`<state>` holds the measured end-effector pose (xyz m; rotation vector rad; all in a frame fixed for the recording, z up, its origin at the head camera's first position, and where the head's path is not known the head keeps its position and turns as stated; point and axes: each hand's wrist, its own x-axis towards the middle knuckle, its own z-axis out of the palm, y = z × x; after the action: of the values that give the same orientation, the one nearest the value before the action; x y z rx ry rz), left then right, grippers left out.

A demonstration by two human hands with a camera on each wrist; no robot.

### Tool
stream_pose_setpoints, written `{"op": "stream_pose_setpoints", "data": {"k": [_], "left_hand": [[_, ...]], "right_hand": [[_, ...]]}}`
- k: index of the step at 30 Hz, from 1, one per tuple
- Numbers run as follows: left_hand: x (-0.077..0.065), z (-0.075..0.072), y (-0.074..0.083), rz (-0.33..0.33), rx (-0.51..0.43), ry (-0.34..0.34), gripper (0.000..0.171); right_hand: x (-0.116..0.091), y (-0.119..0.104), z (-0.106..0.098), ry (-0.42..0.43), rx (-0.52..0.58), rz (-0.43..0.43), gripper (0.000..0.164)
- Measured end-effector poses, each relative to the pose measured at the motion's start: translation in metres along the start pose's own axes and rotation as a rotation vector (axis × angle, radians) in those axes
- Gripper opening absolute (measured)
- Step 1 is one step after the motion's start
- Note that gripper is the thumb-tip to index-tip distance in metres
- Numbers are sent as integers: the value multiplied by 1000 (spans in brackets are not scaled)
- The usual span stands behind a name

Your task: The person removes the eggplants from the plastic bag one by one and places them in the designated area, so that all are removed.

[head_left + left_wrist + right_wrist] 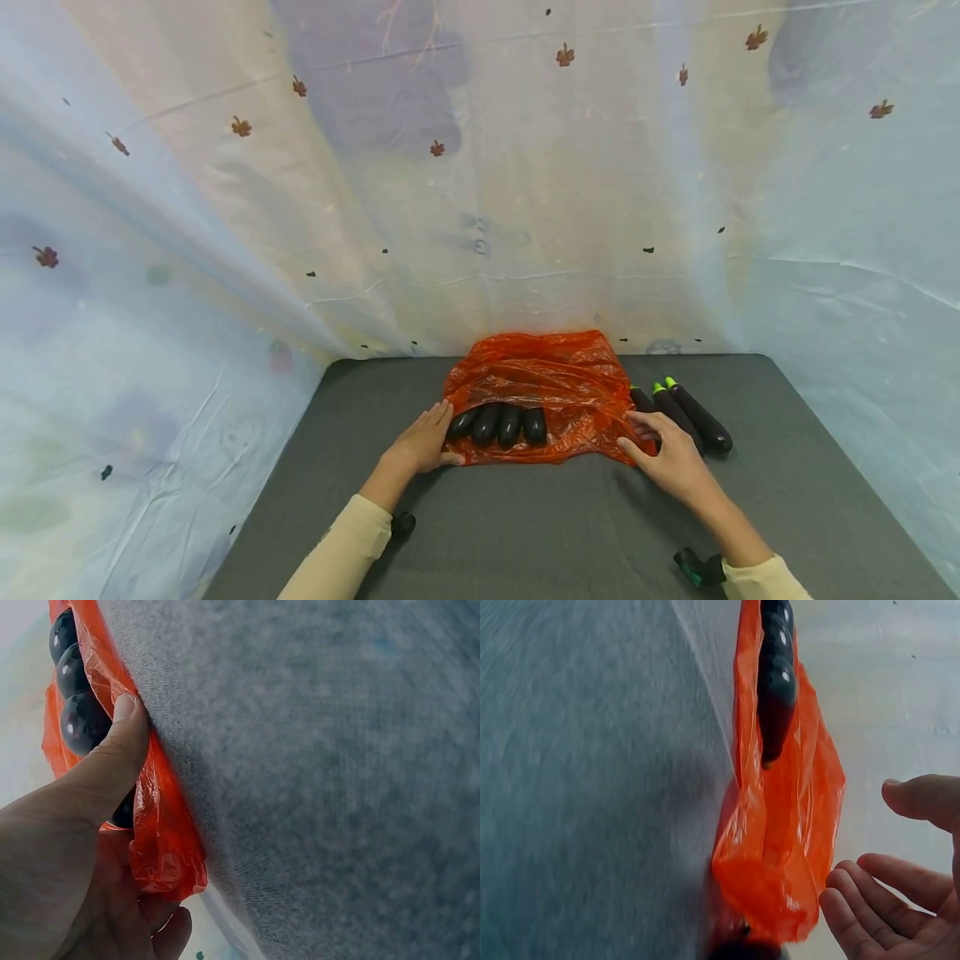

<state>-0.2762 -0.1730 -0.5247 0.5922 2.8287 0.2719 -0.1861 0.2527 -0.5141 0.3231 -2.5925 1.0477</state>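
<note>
An orange-red plastic bag [540,367] lies on its side with its mouth toward me. Inside the mouth several dark eggplants [485,424] sit side by side, their rounded ends showing. My left hand [424,437] is at the bag's left edge. In the left wrist view its thumb lies over the front lip of the plastic, with the fingers on the far side. My right hand [670,457] is at the bag's right edge, thumb and fingers apart. In the right wrist view those fingers [877,911] are loosely bent beside the plastic and hold nothing.
Three more eggplants [699,414] with green stem ends lie right of the bag, partly behind the right hand. The dark grey table [525,525] has its back edge against a pale patterned sheet [525,183], which also hangs at both sides.
</note>
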Motion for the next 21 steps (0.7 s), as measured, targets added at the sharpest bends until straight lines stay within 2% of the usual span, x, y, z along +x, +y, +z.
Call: {"op": "stream_pose_setpoints", "data": {"k": [10, 21], "left_hand": [[-1, -2, -1, -8, -14, 4, 100], [-3, -1, -3, -10, -20, 18, 102]], "right_hand": [[7, -11, 17, -22, 14, -5, 49], [16, -27, 35, -85, 76, 19, 51]]}}
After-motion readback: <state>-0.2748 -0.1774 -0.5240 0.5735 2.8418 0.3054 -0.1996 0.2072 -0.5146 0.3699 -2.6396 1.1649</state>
